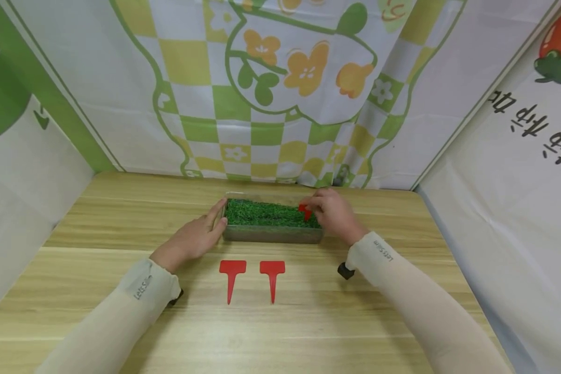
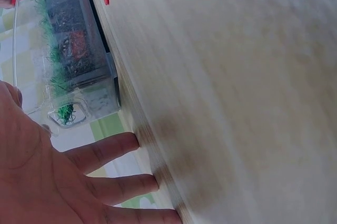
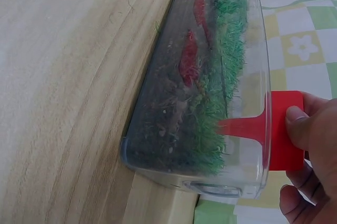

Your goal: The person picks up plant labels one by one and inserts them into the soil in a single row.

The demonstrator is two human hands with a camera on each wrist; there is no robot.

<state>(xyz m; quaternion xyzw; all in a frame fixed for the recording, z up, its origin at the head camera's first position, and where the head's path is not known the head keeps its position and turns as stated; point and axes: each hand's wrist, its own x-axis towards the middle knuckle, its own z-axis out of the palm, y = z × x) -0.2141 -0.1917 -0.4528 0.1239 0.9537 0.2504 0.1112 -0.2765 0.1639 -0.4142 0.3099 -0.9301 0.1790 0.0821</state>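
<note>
At the far left, the left hand (image 1: 192, 238) is spread, touching the left end of the clear box (image 1: 273, 235), whose long axis runs left to right across the desk (image 1: 318, 327). Just in front of it lie a flat red marker (image 1: 232, 267) and, to its right, a second red marker (image 1: 272, 268), stems toward the person. Near the box's right end, the upright red marker (image 1: 306, 212) meets the green turf (image 1: 262, 213) stem down, directly below the pinching fingers of the right hand (image 1: 335, 214), much the nearer hand; the tip's depth cannot be told.
</note>
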